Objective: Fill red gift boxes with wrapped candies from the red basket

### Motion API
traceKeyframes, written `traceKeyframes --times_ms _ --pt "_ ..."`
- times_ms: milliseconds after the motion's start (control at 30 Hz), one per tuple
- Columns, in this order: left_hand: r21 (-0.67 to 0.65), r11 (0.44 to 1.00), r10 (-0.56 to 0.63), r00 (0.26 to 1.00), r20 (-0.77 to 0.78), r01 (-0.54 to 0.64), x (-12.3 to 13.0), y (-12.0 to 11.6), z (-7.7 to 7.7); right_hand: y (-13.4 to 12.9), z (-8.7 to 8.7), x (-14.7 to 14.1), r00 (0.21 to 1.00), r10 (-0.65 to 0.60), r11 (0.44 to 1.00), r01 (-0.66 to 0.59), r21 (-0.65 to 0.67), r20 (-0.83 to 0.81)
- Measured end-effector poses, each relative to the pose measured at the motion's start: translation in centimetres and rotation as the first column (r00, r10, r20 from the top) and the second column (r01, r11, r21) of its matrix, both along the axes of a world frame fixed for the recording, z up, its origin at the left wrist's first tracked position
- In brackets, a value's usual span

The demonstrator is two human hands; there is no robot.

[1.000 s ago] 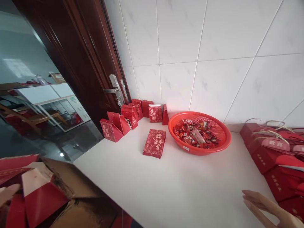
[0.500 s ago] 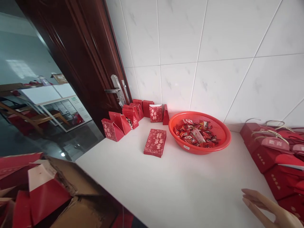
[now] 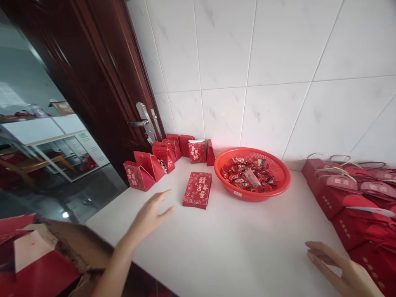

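My left hand [image 3: 151,216] hangs over the white tabletop [image 3: 241,247], empty, thumb and fingers apart. Nearest to it is a flat red box with printed characters [image 3: 198,189], a little beyond the fingertips and not touched. At the lower right my right hand [image 3: 335,264] is held with its fingers apart and nothing in them, beside the red gift bags [image 3: 340,229]. Behind the flat box, a red plastic basket [image 3: 252,197] holds many wrapped candies [image 3: 247,175].
Several small folded red boxes [image 3: 144,175] stand near the wall and the dark door [image 3: 102,82]. A cardboard carton [image 3: 77,243] with red boxes is at the lower left. White tiles [image 3: 225,49] rise behind the table.
My left hand has come into view from below, reaching over the table. The view has shifted slightly right. My right hand keeps nearly the same pose.
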State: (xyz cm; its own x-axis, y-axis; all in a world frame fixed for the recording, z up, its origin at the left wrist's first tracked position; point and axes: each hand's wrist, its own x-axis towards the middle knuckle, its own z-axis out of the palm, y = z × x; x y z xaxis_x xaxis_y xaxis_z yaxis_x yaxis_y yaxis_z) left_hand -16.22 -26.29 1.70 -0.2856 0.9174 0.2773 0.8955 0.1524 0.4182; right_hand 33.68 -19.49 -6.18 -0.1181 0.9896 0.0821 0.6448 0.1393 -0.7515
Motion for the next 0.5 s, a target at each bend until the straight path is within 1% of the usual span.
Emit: traceKeyframes --times_ms 33,100,133,200,300,433,500 --pt "-0.065 0.998 -0.015 0.999 0.032 0.017 0.9 1.7 -1.3 0.0 -0.2 0.0 1.000 0.004 1.000 -0.004 0.000 0.003" --pt "-0.171 0.985 0.004 0.998 0.068 0.008 2.4 4.2 -3.3 -0.1 -0.5 0.0 1.000 0.004 1.000 -0.004 0.000 0.007" --pt "-0.210 0.978 0.020 0.996 0.083 -0.002 3.0 5.1 -4.0 -0.1 -0.6 -0.1 1.000 0.003 1.000 -0.003 0.001 0.007" --pt "-0.258 0.966 0.052 0.992 0.118 -0.020 3.6 6.2 -4.7 -0.1 -0.8 -0.2 1.000 -0.007 1.000 0.007 0.006 0.000" --pt "-0.243 0.970 0.059 0.983 0.175 -0.015 3.8 6.8 -5.2 -0.1 -0.9 -0.5 1.000 -0.005 1.000 0.006 0.015 -0.030" --pt "-0.145 0.985 -0.052 0.956 0.288 0.097 3.9 6.8 -6.3 0.0 -1.3 -0.6 0.998 0.048 0.998 -0.046 0.051 -0.035" --pt "-0.117 0.987 -0.069 0.939 0.336 0.114 4.2 6.8 -7.1 0.2 -1.7 -0.6 0.997 0.063 0.994 -0.059 0.090 -0.040"
